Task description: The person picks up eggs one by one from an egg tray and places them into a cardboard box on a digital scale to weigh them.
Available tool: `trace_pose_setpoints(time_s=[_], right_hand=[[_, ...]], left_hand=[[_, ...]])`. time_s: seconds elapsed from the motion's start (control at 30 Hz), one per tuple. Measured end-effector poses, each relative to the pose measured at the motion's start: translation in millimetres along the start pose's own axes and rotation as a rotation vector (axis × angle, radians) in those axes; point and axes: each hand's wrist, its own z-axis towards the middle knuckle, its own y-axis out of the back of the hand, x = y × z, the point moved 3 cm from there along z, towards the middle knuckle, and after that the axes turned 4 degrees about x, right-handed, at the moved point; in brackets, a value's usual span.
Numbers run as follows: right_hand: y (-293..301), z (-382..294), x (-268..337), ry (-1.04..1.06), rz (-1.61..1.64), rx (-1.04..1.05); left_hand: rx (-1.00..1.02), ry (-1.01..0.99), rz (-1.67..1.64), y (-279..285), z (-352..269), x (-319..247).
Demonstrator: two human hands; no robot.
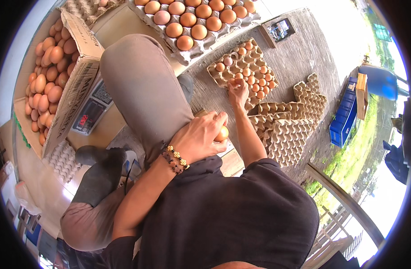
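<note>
My left hand [202, 136], with beaded bracelets at its wrist, is closed around a brown egg [222, 133] just above my lap. Over the near edge of a brown pulp egg tray [222, 75] on the rough floor, my right hand [238, 91] has its fingers curled in among the cups. Right by those fingertips sits an egg [238, 76]; whether they grip anything is hidden. Several eggs fill the tray's right part, and a few sit toward its far and left edges. One cup seems to hold a broken shell [234, 55].
A cardboard box [71, 90] heaped with brown eggs [47, 84] leans beside a digital scale [91, 107]. Beyond my knee lies a grey tray [205, 43] of eggs. Egg trays without eggs [289, 134] are piled at right, near a blue crate [343, 114]. A small framed box [277, 30] stands farther off.
</note>
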Motion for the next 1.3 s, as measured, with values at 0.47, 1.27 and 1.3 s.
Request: trace_pose_setpoints(time_s=[0.47, 1.27, 1.3], right_hand=[[126.6, -122.9, 174.2, -0.069, 1.253, 1.05], [22.2, 1.3, -37.6, 0.157, -0.252, -0.151], [21.6, 12.8, -20.6, 0.074, -0.277, -0.153]], left_hand=[[-0.099, 0.034, 0.248, -15.2, -5.9, -3.8], [0.483, 0.078, -1.027, -3.2, -172.1, -14.8], [0.53, 0.149, -1.035, -6.4, -186.4, -13.0]])
